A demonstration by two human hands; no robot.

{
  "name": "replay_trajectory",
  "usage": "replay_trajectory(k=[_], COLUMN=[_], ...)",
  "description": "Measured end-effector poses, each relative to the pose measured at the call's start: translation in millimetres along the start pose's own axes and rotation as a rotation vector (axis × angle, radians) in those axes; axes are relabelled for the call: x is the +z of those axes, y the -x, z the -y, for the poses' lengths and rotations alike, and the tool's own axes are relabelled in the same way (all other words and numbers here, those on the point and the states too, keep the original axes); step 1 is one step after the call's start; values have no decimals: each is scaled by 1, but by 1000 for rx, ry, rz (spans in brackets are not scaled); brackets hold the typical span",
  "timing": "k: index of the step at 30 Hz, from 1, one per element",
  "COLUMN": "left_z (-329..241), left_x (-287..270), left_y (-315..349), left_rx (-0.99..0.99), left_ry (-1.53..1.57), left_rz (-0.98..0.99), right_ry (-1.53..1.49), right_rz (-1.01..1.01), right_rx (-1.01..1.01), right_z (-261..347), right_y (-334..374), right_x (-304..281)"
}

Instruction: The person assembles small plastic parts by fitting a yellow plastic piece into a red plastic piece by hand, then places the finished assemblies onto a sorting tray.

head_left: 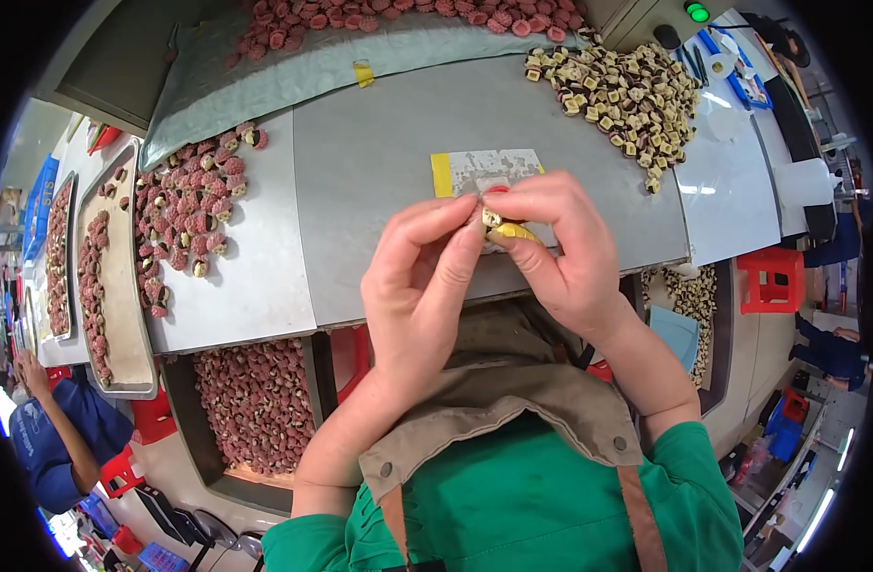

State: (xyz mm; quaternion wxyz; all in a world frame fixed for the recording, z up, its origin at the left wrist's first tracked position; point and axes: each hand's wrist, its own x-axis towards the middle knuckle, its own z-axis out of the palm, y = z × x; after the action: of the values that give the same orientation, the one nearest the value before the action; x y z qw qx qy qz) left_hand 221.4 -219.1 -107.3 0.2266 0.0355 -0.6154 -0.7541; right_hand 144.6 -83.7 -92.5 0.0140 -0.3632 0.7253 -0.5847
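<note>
- Nearest to us, a brown cloth apron (513, 377) bunches in creases against the near edge of the grey mat (379, 143)
- Above that mat, toward its near edge, we see the left hand (412, 286) and right hand (570, 238) grasping one small piece (492, 217) between them by thumbs and forefingertips
- To do this well, we should probably oppose the thumbs squarely, line up the parts before pressing, and squeeze evenly, since a tilted push could skew so small a thing
- The piece shows a cream, blocky side with a dark patch; fingers hide the rest, so we cannot tell how its parts join
- Just beyond the fingers, on the mat, we find a white pad (484, 167) with flaking grey patches and a yellow strip
- Left of the mat, we have bumpy pink pieces (188, 200), many with cream bits showing
- At the mat's far right corner we see blocky cream-and-dark pieces (622, 100) heaped
- Beyond the mat's far edge, ridged pink cups (293, 24) crowd a wrinkled grey-green sheet (265, 71)
</note>
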Motion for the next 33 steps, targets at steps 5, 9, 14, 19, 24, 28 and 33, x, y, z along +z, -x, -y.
replay_trajectory(k=[5,9,14,19,24,28,33], left_z=[-21,-24,-8,-6,-24,-65,-90], left_x=[-8,-2,11,16,-13,-158,-396], left_y=[-14,-13,-1,-2,-10,-78,-110], left_rx=[-460,-493,-250,-237,-245,73,-121], left_ry=[313,243,-86,-100,-224,-930,-1604], left_rz=[108,167,219,194,74,-311,-395], right_ry=[237,261,191,235,347,632,768], right_rz=[-15,126,91,81,135,62,-17], right_rx=[-228,-273,-217,-279,-222,-176,-163], right_z=[0,-11,-19,-22,-8,-26,-46], right_y=[-4,-2,1,1,-7,-24,-52], right_x=[-7,-12,-16,-18,-26,-78,-102])
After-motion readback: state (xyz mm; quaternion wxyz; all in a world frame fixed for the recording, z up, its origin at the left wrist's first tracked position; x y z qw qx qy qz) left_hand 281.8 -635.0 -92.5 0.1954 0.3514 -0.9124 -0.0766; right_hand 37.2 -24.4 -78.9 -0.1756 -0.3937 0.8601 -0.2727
